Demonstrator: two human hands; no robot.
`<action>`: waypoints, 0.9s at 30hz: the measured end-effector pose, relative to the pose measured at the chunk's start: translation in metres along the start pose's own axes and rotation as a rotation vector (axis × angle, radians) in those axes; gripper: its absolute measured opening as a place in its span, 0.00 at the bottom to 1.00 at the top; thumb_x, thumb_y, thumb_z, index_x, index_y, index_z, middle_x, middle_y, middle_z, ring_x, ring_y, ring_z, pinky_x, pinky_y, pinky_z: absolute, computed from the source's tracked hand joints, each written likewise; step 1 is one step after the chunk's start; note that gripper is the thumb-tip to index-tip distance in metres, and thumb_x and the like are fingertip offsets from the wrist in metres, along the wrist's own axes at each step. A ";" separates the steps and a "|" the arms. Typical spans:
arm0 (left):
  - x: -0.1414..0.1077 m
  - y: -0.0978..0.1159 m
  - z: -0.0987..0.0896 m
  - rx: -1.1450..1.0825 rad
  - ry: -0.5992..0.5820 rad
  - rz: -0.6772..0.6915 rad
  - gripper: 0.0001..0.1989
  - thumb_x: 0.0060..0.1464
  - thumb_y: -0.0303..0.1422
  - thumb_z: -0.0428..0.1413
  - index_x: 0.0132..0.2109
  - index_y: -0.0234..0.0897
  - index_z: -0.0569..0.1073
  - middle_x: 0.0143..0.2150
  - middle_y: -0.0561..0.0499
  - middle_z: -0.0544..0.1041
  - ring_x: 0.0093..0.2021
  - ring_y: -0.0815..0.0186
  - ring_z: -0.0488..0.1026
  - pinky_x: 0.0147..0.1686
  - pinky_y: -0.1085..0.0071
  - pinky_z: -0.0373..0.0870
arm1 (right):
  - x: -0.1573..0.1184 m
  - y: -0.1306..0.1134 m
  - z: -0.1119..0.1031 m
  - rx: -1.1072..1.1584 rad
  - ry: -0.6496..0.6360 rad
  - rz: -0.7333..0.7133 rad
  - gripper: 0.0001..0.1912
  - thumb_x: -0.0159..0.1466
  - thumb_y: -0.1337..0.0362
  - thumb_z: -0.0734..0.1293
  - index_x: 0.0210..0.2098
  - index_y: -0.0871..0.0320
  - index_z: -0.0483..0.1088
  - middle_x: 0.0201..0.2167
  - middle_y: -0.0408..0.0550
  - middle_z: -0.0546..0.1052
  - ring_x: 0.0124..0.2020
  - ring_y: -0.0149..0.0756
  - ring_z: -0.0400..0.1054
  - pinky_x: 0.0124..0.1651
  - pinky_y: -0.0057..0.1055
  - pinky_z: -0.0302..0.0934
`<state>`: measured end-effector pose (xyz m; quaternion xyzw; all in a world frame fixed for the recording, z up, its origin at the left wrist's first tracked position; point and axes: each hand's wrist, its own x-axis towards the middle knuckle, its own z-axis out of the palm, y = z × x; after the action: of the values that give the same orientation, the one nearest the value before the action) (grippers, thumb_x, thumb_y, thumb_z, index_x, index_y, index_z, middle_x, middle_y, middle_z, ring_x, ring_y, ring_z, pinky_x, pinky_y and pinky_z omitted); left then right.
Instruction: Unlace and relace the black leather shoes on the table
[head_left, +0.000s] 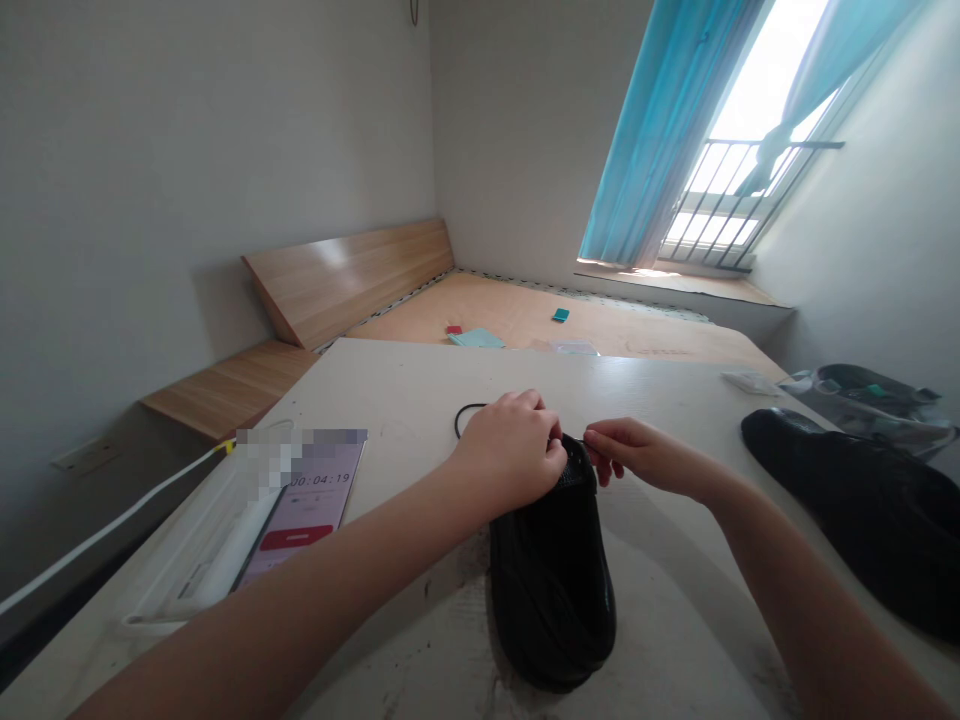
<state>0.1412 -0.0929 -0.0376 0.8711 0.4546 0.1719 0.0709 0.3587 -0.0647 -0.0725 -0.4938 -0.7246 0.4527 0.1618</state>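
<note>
A black shoe (555, 600) stands on the white table with its heel toward me and its opening facing up. My left hand (517, 447) lies over the shoe's tongue and eyelet area, fingers curled down onto it; what they grip is hidden. A loop of black shoelace (463, 412) sticks out to the left behind that hand. At the shoe's right side, my right hand (621, 448) pinches a thin piece of the lace between thumb and forefinger. The shoe's toe is hidden behind my left hand.
A second black shoe (847, 480) lies at the table's right edge. On the left are a phone (311, 510) showing a timer, a clear plastic tray (161, 590) and a white cable (112, 528). Beyond the table (405, 390) is a bed (510, 300).
</note>
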 end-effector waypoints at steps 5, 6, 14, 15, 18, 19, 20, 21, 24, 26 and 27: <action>-0.001 -0.003 -0.001 -0.005 -0.069 0.030 0.14 0.56 0.35 0.51 0.44 0.39 0.78 0.46 0.46 0.73 0.50 0.56 0.68 0.51 0.60 0.68 | 0.000 0.000 0.002 0.003 -0.040 -0.039 0.23 0.64 0.45 0.59 0.25 0.58 0.63 0.20 0.41 0.66 0.23 0.28 0.57 0.28 0.29 0.52; -0.001 -0.003 -0.001 -0.006 -0.083 0.030 0.14 0.55 0.35 0.51 0.45 0.39 0.78 0.48 0.45 0.72 0.51 0.56 0.67 0.52 0.59 0.68 | 0.000 0.001 0.002 0.006 -0.049 -0.046 0.22 0.64 0.45 0.60 0.26 0.58 0.63 0.20 0.41 0.66 0.23 0.28 0.57 0.28 0.29 0.51; 0.001 -0.004 0.000 -0.051 -0.126 -0.007 0.17 0.54 0.35 0.49 0.47 0.39 0.76 0.47 0.46 0.73 0.50 0.55 0.69 0.51 0.58 0.69 | 0.002 0.000 0.003 0.030 -0.059 -0.083 0.21 0.63 0.45 0.61 0.31 0.59 0.66 0.22 0.41 0.66 0.25 0.29 0.55 0.28 0.28 0.49; 0.001 -0.004 0.000 -0.053 -0.127 -0.008 0.17 0.54 0.35 0.49 0.47 0.38 0.76 0.47 0.46 0.73 0.50 0.55 0.69 0.50 0.58 0.69 | 0.002 -0.001 0.003 0.032 -0.065 -0.083 0.21 0.63 0.45 0.61 0.30 0.59 0.66 0.22 0.41 0.66 0.25 0.29 0.55 0.28 0.28 0.48; 0.001 -0.004 0.000 -0.057 -0.132 -0.015 0.17 0.55 0.36 0.48 0.47 0.38 0.75 0.48 0.46 0.73 0.50 0.55 0.69 0.50 0.57 0.70 | 0.002 -0.002 0.004 0.035 -0.080 -0.081 0.22 0.63 0.45 0.62 0.29 0.59 0.65 0.22 0.41 0.66 0.25 0.29 0.54 0.28 0.29 0.48; 0.001 -0.004 0.000 -0.060 -0.135 -0.018 0.17 0.55 0.36 0.48 0.47 0.38 0.75 0.48 0.46 0.73 0.50 0.54 0.69 0.50 0.57 0.70 | 0.002 -0.003 0.004 0.036 -0.079 -0.081 0.22 0.63 0.45 0.62 0.28 0.59 0.65 0.22 0.41 0.66 0.25 0.28 0.54 0.28 0.29 0.48; 0.002 -0.004 0.000 -0.063 -0.138 -0.020 0.17 0.54 0.36 0.48 0.47 0.38 0.75 0.48 0.46 0.73 0.50 0.54 0.69 0.50 0.58 0.70 | 0.002 -0.003 0.004 0.037 -0.076 -0.081 0.22 0.63 0.45 0.62 0.28 0.58 0.64 0.22 0.41 0.66 0.24 0.28 0.54 0.28 0.29 0.48; 0.002 -0.004 0.000 -0.067 -0.142 -0.022 0.17 0.54 0.36 0.48 0.47 0.39 0.75 0.48 0.46 0.73 0.50 0.55 0.69 0.50 0.58 0.70 | 0.002 -0.004 0.005 0.039 -0.072 -0.081 0.22 0.63 0.45 0.62 0.28 0.58 0.64 0.22 0.41 0.66 0.24 0.29 0.54 0.28 0.29 0.48; 0.002 -0.004 0.000 -0.081 -0.151 -0.027 0.17 0.53 0.36 0.49 0.47 0.39 0.75 0.49 0.46 0.72 0.50 0.54 0.69 0.51 0.58 0.69 | 0.002 -0.005 0.006 0.048 -0.066 -0.082 0.21 0.63 0.45 0.61 0.28 0.58 0.64 0.22 0.41 0.66 0.26 0.29 0.55 0.28 0.29 0.50; 0.002 -0.004 0.000 -0.089 -0.156 -0.031 0.18 0.52 0.35 0.49 0.48 0.39 0.75 0.49 0.46 0.72 0.51 0.54 0.69 0.51 0.57 0.69 | 0.002 -0.005 0.006 0.053 -0.070 -0.078 0.21 0.63 0.45 0.61 0.28 0.58 0.64 0.22 0.41 0.66 0.26 0.29 0.56 0.29 0.29 0.50; 0.002 -0.004 0.000 -0.092 -0.157 -0.033 0.18 0.52 0.35 0.49 0.48 0.39 0.75 0.49 0.46 0.72 0.51 0.54 0.69 0.50 0.58 0.70 | 0.003 -0.005 0.006 0.055 -0.074 -0.074 0.21 0.63 0.45 0.62 0.28 0.58 0.64 0.22 0.41 0.66 0.26 0.29 0.56 0.29 0.29 0.51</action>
<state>0.1387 -0.0891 -0.0386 0.8701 0.4536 0.1224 0.1490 0.3504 -0.0661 -0.0722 -0.4449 -0.7353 0.4840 0.1650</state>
